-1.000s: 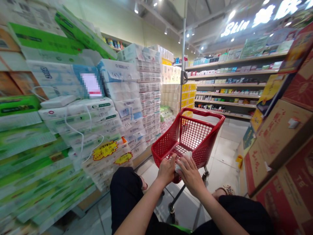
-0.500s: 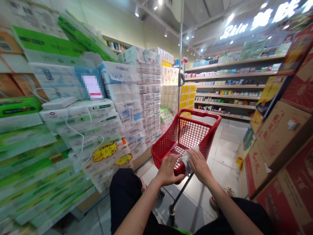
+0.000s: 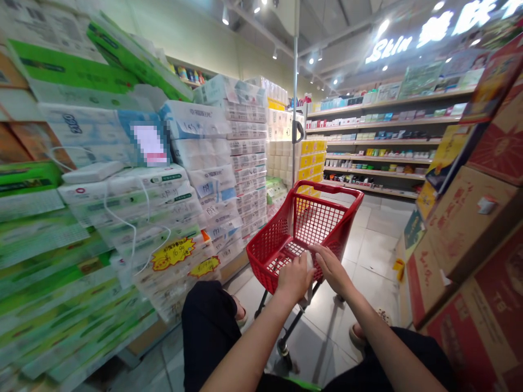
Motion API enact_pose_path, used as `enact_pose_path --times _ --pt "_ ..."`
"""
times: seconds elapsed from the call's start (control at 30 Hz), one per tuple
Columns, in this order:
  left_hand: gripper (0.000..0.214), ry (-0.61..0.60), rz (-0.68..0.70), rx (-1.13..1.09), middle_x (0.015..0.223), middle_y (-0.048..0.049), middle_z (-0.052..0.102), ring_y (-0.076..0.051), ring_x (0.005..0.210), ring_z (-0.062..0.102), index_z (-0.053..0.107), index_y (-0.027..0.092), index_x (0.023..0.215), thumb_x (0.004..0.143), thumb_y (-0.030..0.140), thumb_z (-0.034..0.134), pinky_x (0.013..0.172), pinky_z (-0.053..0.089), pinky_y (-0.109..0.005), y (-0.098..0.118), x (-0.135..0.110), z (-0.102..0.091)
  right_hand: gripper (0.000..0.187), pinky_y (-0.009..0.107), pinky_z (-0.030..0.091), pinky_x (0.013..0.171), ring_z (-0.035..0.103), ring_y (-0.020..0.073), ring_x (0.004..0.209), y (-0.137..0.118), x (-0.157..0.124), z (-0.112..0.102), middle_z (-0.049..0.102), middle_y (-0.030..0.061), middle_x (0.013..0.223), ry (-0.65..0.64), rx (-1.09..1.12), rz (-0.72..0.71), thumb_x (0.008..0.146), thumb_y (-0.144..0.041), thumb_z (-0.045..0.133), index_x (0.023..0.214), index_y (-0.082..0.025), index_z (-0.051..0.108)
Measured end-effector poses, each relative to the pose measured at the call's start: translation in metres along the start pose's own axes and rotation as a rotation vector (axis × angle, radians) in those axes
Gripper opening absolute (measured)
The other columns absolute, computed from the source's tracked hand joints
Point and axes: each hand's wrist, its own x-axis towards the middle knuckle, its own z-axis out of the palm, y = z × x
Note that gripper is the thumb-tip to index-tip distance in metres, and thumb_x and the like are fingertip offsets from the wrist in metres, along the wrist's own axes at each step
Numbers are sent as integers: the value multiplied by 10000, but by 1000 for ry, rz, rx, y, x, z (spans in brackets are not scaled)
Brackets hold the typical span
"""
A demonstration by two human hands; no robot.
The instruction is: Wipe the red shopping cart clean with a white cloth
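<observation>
A small red shopping cart (image 3: 281,239) stands in the aisle in front of me. My left hand (image 3: 295,279) rests closed on the cart's near rim, pinching a white cloth (image 3: 307,283). My right hand (image 3: 332,268) lies against the same cloth and the rim, fingers curled onto the cloth. The cloth hangs down between both hands. My dark-trousered knees show at the bottom of the view.
Stacked packs of tissue and toilet paper (image 3: 122,190) with yellow price tags fill the left. Red cardboard boxes (image 3: 469,234) are piled on the right. Shelves of goods (image 3: 376,147) line the back wall. A metal pole (image 3: 295,98) rises behind the cart. Pale tiled floor (image 3: 368,250) runs ahead.
The cart has shifted left and slightly away. My hands moved from the basket's near corner along the rim, with the cloth now hanging between them.
</observation>
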Motion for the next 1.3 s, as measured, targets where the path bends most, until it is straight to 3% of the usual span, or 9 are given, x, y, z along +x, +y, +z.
enact_pose_path --times 0.23,0.4,0.53,0.63,0.77,0.9,1.0,1.13,1.3 --pt "378 43 98 102 901 -79 654 -224 832 664 408 181 1317 963 306 449 715 502 -324 -24 -13 16 418 524 194 1147 465 180 1271 10 1 3 562 11 1320 -55 3 26 986 -401 258 1321 -302 487" --pt "459 14 374 41 987 -79 652 -219 919 621 375 174 1374 963 360 458 836 469 -349 -72 -32 -1 408 531 182 1147 464 181 1272 17 3 3 569 12 1311 -70 -23 18 986 -410 258 1280 -292 514" --pt "359 -40 523 -3 1097 -46 627 -185 1010 578 467 242 1294 968 393 461 904 424 -320 -104 -31 -12 395 539 222 1132 481 186 1254 16 6 3 585 15 1283 -74 -68 -14 987 -401 258 1268 -293 515" --pt "291 -7 472 36 1032 -40 632 -190 960 571 547 232 1172 962 415 464 856 420 -328 -105 -30 -8 361 521 271 1115 472 191 1256 3 7 5 603 23 1237 -53 -150 -51 982 -403 294 1206 -283 551" --pt "264 66 381 58 973 -48 626 -200 919 558 587 221 1068 969 414 436 836 414 -355 -78 -33 8 319 483 265 1124 478 201 1224 -27 2 14 649 35 1075 -17 -284 -99 972 -382 343 989 -263 638" --pt "307 106 340 50 978 -70 626 -220 923 558 575 209 1124 971 422 416 835 417 -389 -43 -34 23 399 441 279 1120 580 165 976 -48 -10 18 662 12 860 -75 -241 -145 988 -315 288 833 -251 650" --pt "344 115 380 36 1032 -93 629 -227 940 564 552 204 1196 978 419 394 834 418 -391 -34 -32 27 421 418 343 1073 584 155 903 -47 -16 8 660 0 854 -118 -191 -141 1000 -311 247 883 -256 648" --pt "336 58 499 -9 1047 -63 632 -193 937 564 557 232 1199 988 422 377 835 413 -338 -60 -30 15 413 418 362 1046 584 160 961 -37 -15 -8 674 4 968 -178 -170 -171 1005 -320 234 1009 -267 643" --pt "254 47 383 -1 1051 -28 617 -172 963 537 591 265 1128 984 376 413 928 368 -332 -112 -33 -6 441 422 354 1045 594 167 852 -31 -9 -11 671 2 833 -144 -237 -167 996 -384 267 832 -262 657"
